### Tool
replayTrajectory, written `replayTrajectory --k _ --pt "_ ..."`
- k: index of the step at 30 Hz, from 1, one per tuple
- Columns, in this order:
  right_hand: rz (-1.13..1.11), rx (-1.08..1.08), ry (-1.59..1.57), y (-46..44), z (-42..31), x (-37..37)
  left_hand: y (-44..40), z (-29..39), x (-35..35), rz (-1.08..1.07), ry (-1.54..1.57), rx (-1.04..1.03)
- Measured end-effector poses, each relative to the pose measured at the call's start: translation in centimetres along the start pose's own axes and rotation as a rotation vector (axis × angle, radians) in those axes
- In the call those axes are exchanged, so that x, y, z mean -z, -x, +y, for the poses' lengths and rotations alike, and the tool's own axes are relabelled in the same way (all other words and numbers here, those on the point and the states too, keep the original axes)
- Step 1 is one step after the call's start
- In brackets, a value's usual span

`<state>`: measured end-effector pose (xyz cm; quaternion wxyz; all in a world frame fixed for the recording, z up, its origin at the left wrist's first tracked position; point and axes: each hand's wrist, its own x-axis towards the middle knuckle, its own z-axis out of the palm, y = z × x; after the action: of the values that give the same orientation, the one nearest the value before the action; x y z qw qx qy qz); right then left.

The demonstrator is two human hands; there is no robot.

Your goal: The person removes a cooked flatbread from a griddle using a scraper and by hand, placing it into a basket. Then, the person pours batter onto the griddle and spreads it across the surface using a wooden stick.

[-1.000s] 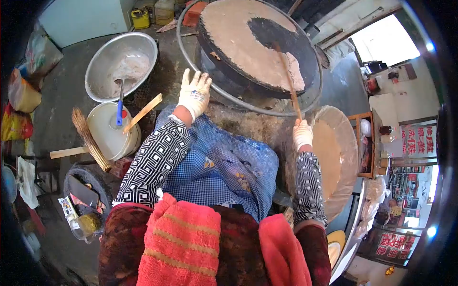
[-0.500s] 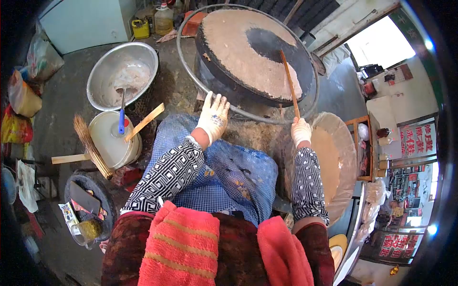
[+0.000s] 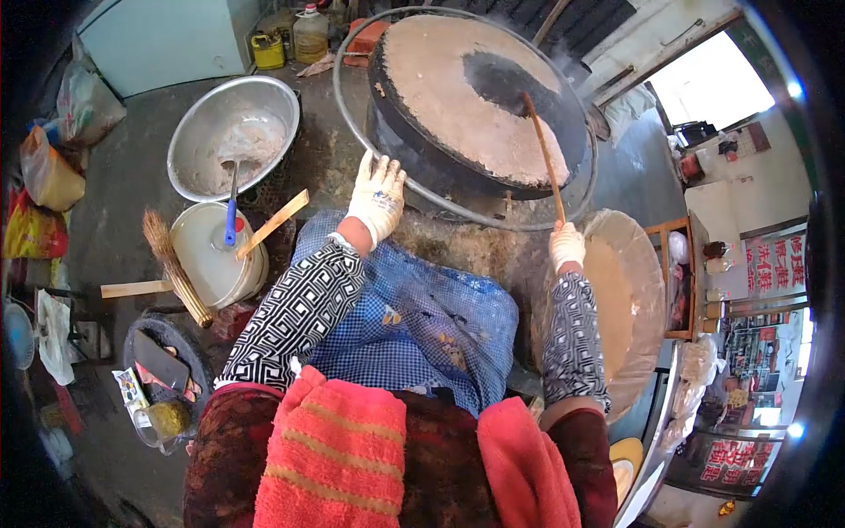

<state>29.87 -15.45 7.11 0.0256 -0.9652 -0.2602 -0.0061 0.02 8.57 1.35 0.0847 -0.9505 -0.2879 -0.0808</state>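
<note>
My left hand (image 3: 376,201), in a white glove, has its fingers curled over the near left part of a metal ring (image 3: 341,88). That ring runs around a large round black griddle (image 3: 519,179). Pale brown batter (image 3: 440,66) covers much of the griddle, with a dark bare patch around the middle and right. My gloved right hand (image 3: 567,246) is closed around the near end of a long wooden stick (image 3: 546,158). Its far end rests in the dark patch, by the batter's edge.
A plastic-lined tub of batter (image 3: 647,308) stands at the right. On the left are a metal basin (image 3: 187,145) with a blue-handled ladle (image 3: 231,216), a white bucket (image 3: 251,286), a brush (image 3: 172,273) and a black tray (image 3: 141,327). Blue checked cloth (image 3: 422,326) covers my lap.
My left hand has shifted slightly left and up along the ring's near side. The stick has tilted a little, its far end still over the griddle. The whole view has shifted slightly.
</note>
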Motion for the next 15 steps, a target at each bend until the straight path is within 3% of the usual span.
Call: replayTrajectory --k 1,4,6,10,13,14,15 --pt "0.129 0.108 0.057 -2.0 1.7 -2.3 0.0 -0.4 -0.1 -0.002 -0.007 -0.003" --pt "0.111 0.185 0.021 -0.8 0.4 -2.2 -0.3 -1.4 -0.3 0.011 0.009 0.038" --pt "0.026 0.121 0.108 0.2 0.5 -2.9 -0.5 -2.3 -0.2 0.017 0.005 0.049" --pt "0.149 0.087 0.045 -0.8 1.4 -3.1 -1.2 -3.9 0.7 -0.054 -0.054 0.107" --pt "0.137 0.258 -0.096 1.3 -0.8 -1.5 -1.5 -2.7 3.8 -0.041 -0.014 0.126" --pt "0.046 0.201 0.010 3.2 -3.0 0.1 -1.4 -1.6 4.8 -0.050 0.033 0.128" --pt "0.072 0.226 0.020 2.5 -2.3 -1.2 -0.6 -0.2 4.5 0.106 0.118 0.017"
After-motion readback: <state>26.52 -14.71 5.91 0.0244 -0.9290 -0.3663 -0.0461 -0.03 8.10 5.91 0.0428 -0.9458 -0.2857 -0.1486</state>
